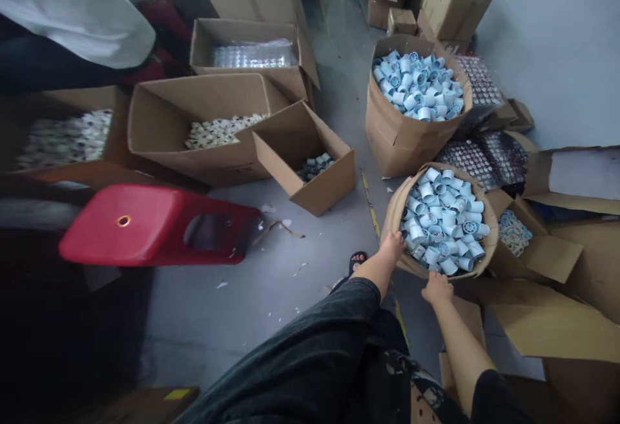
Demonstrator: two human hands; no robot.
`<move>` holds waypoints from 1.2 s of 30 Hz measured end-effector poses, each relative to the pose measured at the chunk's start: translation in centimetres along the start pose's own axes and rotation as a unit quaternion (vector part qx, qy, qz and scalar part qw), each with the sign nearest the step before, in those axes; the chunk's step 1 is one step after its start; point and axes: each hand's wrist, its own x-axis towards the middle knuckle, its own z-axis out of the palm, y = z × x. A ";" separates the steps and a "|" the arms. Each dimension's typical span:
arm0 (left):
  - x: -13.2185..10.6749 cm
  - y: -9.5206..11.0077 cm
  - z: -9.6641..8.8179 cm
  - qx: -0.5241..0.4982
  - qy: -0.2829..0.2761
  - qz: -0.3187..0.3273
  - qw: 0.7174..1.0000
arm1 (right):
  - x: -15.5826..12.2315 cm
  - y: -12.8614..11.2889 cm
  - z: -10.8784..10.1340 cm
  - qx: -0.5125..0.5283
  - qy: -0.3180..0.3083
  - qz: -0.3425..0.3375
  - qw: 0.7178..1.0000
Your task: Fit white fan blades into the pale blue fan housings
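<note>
1. The round-mouthed carton [491,237], full of short pale-blue tubular pieces [443,217], stands right of centre in the frame, above and to the right of both hands.
2. The left hand [393,248] meets the carton at the lower left of its rim; its grip looks clamped on the cardboard edge, fingers curled over.
3. The right hand [437,288] meets the lower rim, and its grip also appears closed on the edge, though the fingertips are hard to make out.
4. Neither hand is nearer, since both touch the rim; they sit well to one side of the mouth, with the far rim untouched. The mouth is nearly round, with no clear long axis, and the pieces point every way.
5. A taller carton [387,133] of similar pieces stands just above it in the frame; whether the two touch, I cannot tell.
6. Across the floor [203,314], left of centre, are a small open carton [323,184] and a red stool [155,233].
7. No brand or wording is readable: the wide carton [194,161] at left bears faint marks, and a yellow patch [177,394] at lower left shows no legible text.
</note>
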 end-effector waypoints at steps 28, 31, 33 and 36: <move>-27.3 -0.5 6.2 -0.042 -0.135 0.077 0.987 | -20.7 -14.3 11.9 0.142 -0.083 0.035 0.986; -27.5 -1.6 7.0 -0.105 -0.149 0.068 0.981 | -21.0 -15.1 12.9 0.143 -0.110 0.023 0.983; -27.9 -2.4 7.2 -0.140 -0.143 0.051 0.978 | -21.1 -15.2 13.4 0.146 -0.109 0.018 0.983; -30.7 -4.3 7.7 -0.174 -0.121 -0.030 0.977 | -21.2 -15.0 13.7 0.151 -0.085 0.009 0.985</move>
